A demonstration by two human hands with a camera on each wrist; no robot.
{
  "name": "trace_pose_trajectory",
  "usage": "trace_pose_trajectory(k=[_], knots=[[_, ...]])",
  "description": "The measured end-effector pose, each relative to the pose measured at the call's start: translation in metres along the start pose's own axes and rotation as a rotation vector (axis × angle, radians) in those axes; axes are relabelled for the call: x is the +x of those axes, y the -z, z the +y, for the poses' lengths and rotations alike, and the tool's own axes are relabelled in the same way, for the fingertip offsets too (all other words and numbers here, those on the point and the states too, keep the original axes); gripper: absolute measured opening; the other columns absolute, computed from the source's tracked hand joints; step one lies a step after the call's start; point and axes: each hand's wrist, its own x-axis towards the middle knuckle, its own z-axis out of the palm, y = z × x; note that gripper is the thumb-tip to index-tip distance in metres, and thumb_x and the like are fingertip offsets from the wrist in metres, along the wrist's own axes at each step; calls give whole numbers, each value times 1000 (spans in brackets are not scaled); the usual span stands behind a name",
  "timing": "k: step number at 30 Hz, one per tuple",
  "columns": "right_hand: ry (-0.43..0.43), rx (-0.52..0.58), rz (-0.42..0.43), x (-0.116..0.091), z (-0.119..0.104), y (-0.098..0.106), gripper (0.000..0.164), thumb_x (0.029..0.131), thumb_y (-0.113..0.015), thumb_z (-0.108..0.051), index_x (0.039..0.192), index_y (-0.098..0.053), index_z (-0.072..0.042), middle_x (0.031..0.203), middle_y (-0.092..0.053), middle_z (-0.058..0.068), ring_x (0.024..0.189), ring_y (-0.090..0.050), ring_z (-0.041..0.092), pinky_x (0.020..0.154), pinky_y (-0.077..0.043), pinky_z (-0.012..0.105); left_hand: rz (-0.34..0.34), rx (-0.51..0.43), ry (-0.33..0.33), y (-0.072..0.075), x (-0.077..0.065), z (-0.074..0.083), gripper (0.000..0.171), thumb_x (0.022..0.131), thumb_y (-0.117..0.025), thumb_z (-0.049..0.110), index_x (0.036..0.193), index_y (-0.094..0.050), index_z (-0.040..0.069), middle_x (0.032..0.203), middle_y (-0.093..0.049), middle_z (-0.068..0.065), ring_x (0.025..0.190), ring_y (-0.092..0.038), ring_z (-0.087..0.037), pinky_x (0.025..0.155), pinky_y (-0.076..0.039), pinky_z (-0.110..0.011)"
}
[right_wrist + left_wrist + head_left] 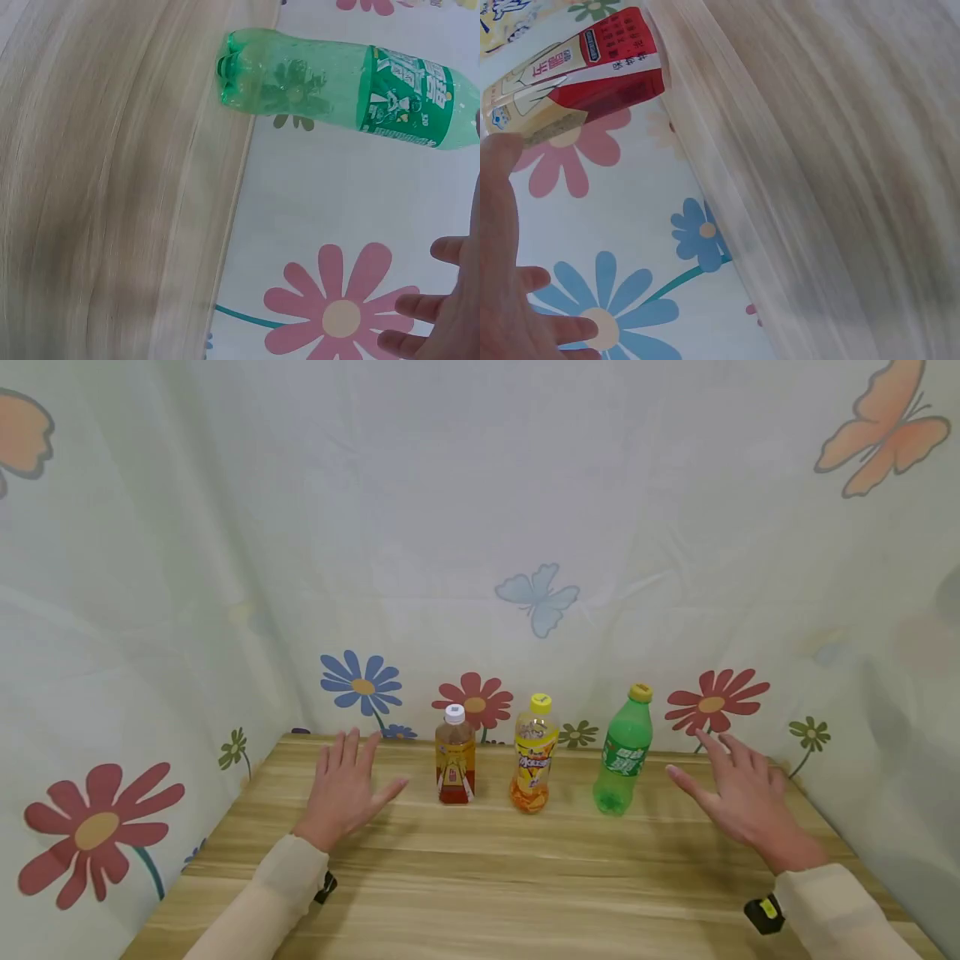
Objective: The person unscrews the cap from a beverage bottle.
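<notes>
Three drink bottles stand upright in a row on the wooden table. At the left is a white-capped bottle [455,756] of dark reddish drink with an orange label. The middle bottle [534,756] has a yellow cap, a yellow label and some amber liquid. A green plastic bottle [624,750] with a yellow cap stands on the right. To the left of the row, my left hand [347,789] has its fingers extended and holds nothing. My right hand [746,797] is right of the green bottle [315,79], fingers spread, apart from it and holding nothing.
The light wood table [465,885] reaches back to a white curtain [420,527] printed with flowers and butterflies. The curtain also hangs along both sides. A dark strap piece [765,914] shows by the right wrist.
</notes>
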Motion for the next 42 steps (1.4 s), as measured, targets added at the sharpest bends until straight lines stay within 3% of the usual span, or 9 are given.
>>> trace_pose_trajectory(k=[7, 15, 22, 29, 35, 42], knots=[[29, 42, 77, -4, -4, 3, 76, 101, -48, -59, 152, -40, -3, 147, -39, 35, 128, -34, 62, 92, -27, 82, 96, -74, -40, -3, 2, 1, 85, 92, -63, 61, 149, -41, 1, 148, -48, -28, 138, -42, -48, 117, -33, -67], [77, 140, 158, -9, -18, 6, 63, 105, -52, -47, 141, -51, 4, 135, -51, 32, 123, -47, 52, 101, -37, 75, 186, -210, -82, -2, -3, 13, 75, 89, -74, 52, 138, -51, 0, 135, -58, -22, 124, -56, -43, 109, -46, -60], [138, 183, 264, -13, -28, 5, 45, 101, -64, -37, 122, -64, 3, 116, -64, 25, 103, -60, 43, 85, -49, 63, 274, -295, -130, 4, -7, 30, 57, 91, -77, 38, 129, -59, -1, 125, -62, -17, 116, -60, -37, 102, -52, -55], [185, 194, 360, -16, -38, 4, 29, 91, -78, -26, 105, -70, -2, 96, -69, 13, 85, -66, 31, 64, -56, 35, 309, -330, -223, 7, -9, 42, 38, 92, -77, 28, 119, -64, 6, 117, -65, -11, 113, -60, -30, 99, -55, -48], [228, 225, 421, -16, -49, -1, 17, 83, -83, -13, 94, -72, -8, 87, -72, 6, 79, -67, 27, 63, -56, 28, 361, -329, -330, 6, -10, 52, 26, 91, -77, 21, 110, -67, 7, 108, -68, -7, 105, -63, -24, 93, -58, -42], [271, 290, 448, -15, -62, -4, 14, 80, -84, -7, 90, -75, -10, 82, -72, 2, 73, -65, 22, 61, -50, 13, 332, -368, -378, 5, -12, 67, 18, 90, -78, 17, 104, -69, 10, 101, -70, -4, 96, -65, -18, 85, -61, -35]])
